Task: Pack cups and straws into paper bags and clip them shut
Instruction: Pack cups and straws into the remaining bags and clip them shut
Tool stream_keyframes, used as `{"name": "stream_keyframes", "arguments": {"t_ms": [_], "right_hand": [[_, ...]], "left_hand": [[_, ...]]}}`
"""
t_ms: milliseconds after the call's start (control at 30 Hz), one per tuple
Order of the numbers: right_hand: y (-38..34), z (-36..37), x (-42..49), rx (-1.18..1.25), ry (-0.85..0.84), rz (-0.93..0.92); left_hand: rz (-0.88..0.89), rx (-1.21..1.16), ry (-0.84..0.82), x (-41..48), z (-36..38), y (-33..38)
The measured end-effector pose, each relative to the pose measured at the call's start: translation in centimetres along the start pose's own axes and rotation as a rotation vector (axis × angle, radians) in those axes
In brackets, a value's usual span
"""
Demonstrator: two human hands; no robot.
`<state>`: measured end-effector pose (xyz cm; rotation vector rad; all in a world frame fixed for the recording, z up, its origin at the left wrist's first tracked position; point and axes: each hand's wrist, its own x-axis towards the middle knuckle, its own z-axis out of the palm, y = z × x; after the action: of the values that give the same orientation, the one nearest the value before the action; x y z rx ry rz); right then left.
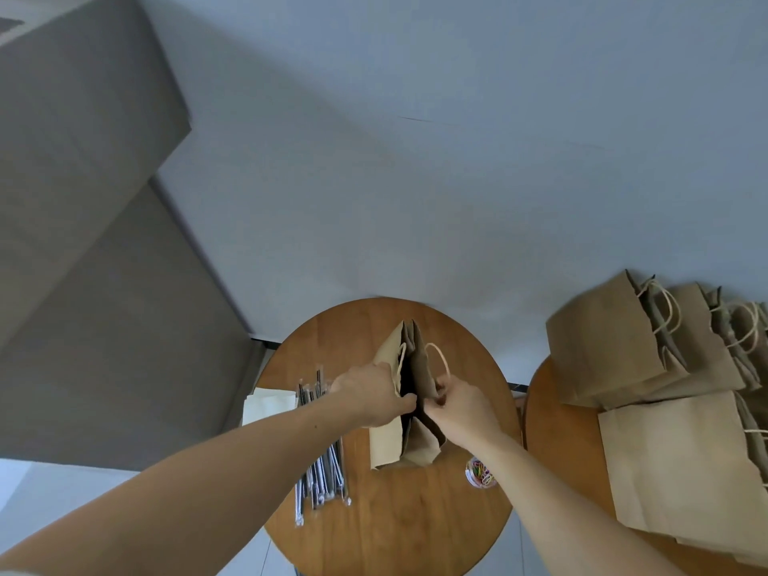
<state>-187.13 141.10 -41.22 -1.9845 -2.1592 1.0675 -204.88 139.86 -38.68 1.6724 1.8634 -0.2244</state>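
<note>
At the far left I see a grey panel [83,243] and, on the left edge of the round table [395,525], a pale stack of paper [270,403]. Just right of it lie the wrapped straws [322,471], their long axis running near to far, partly under my view of the left forearm.

The left hand [370,394] curls its fingers over the left lip of the paper bag [388,440]. The bag stands in the middle of the table, its mouth a dark slit running near to far. On the other side the right hand [461,409] pinches the right lip just beside the twine handle. The two hands face each other across the slit, almost touching at its near end.

I judge this to be the opening step, with the lips to be drawn apart left and right. The straws lie just left of the bag, so the left hand is the nearer one for them. I can see no cups, and what is inside the bag is hidden.

Near the right forearm sits a small tub of coloured clips [480,473], closer to the right hand. Further right is a second table [557,442] loaded with more bags [665,463], some flat, some leaning. A pale wall [415,160] fills the far side.
</note>
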Motion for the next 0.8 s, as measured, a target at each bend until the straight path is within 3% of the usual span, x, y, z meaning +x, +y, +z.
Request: {"name": "stream_keyframes", "arguments": {"t_ms": [267, 467, 600, 800], "right_hand": [[0.9, -1.3, 1.5, -0.284, 0.112, 0.033], [3.7, -3.1, 0.7, -0.342, 0.152, 0.116], [2.8, -2.1, 0.4, -0.258, 0.044, 0.081], [1.7, -2.1, 0.4, -0.060, -0.136, 0.044]], "left_hand": [[-0.248, -0.090, 0.111, 1.2, 0.7, -0.5], [-0.330, -0.045, 0.112, 0.8, 1.0, -4.0], [-0.275, -0.235, 0.127, 1.1, 2.4, -2.9], [-0.138, -0.233, 0.018, 2.1, 2.4, -2.3]]}}
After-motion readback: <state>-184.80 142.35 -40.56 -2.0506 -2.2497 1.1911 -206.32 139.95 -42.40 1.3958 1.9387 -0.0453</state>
